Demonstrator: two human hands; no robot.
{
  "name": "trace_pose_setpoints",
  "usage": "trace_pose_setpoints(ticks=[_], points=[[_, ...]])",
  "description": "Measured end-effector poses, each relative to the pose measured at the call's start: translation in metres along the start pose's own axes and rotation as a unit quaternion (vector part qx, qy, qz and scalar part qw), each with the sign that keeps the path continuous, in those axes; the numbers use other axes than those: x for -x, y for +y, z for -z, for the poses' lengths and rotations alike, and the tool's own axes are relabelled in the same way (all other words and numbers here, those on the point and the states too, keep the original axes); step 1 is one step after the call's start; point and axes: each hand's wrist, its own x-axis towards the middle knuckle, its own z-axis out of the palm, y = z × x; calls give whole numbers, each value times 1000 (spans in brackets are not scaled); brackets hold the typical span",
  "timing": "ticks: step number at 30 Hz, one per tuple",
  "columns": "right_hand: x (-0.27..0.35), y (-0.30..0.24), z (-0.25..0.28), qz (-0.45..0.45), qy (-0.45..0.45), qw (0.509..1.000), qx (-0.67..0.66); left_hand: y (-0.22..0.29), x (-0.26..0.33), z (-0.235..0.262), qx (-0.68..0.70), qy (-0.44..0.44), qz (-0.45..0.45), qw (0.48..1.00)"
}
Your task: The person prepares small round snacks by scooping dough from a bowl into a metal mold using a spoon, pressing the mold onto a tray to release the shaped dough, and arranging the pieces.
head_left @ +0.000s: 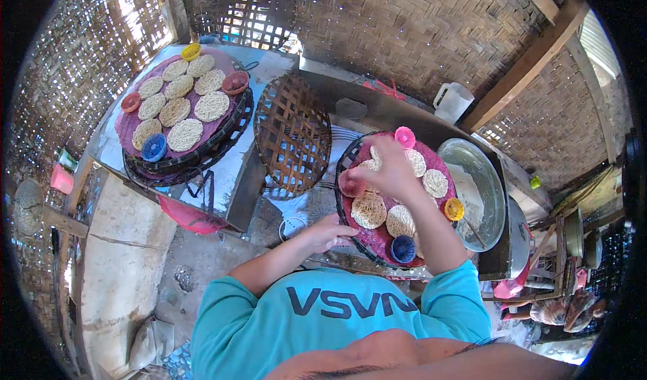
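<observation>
A round, magenta-lined tray (371, 239) lies before the person. The hands are apart: right hand (389, 172) over it, left hand (329, 234) at its rim (whether either grips, I cannot tell). Noodle discs (368, 210) and a reddish plastic cup (350, 184) sit on the lining, beside the right fingertips.

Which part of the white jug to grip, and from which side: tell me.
By its handle, I think, coming from the left: it juts out on that side of the white jug, away from the slanted wooden beam on the right.
</observation>
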Motion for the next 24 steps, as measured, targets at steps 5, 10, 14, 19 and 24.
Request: trace_pose_setpoints(ticks=[5,10,14,19,24], points=[[36,7,64,-79,113,973,-183,-5,2,-3,73,1,-39,997],[106,39,103,-147,222,927,-266,-11,-3,-6,112,-12,-81,990],[166,73,140,-141,333,878,-314,10,18,-16,165,-35,-105,980],[236,120,169,-154,405,822,-369,55,56,-17,167,-47,-253,952],[257,126,147,-196,451,785,-377,107,108,-15,165,11,-412,896]])
